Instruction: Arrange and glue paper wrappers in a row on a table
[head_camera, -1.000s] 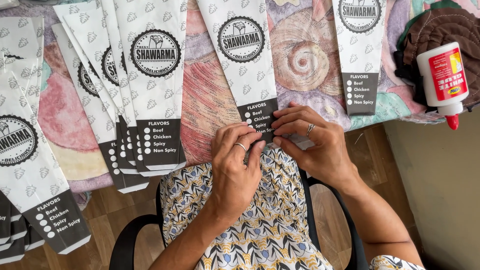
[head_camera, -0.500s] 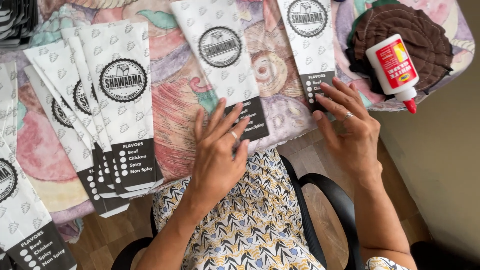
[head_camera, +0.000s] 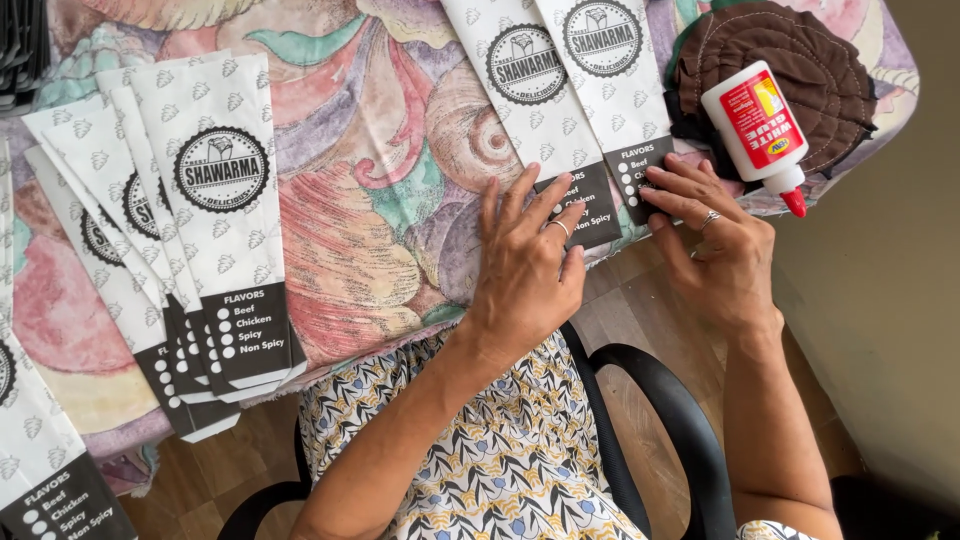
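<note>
Left hand (head_camera: 525, 265) slid bag (head_camera: 545, 110) rightward beside second bag (head_camera: 615, 80); right hand (head_camera: 715, 245) flat on it, both unclenched.

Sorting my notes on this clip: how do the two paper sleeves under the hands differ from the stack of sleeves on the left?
The two paper sleeves lie nearly side by side, barely overlapping; the stack of sleeves is fanned, many layers deep. The left hand and right hand press the pair's dark ends; nothing touches the stack. Both share the white patterned paper, round emblem and dark bottom band.

Home craft table, floral tablecloth (head_camera: 380, 200), glue bottle (head_camera: 757, 125), paper sleeves (head_camera: 225, 230)
</note>
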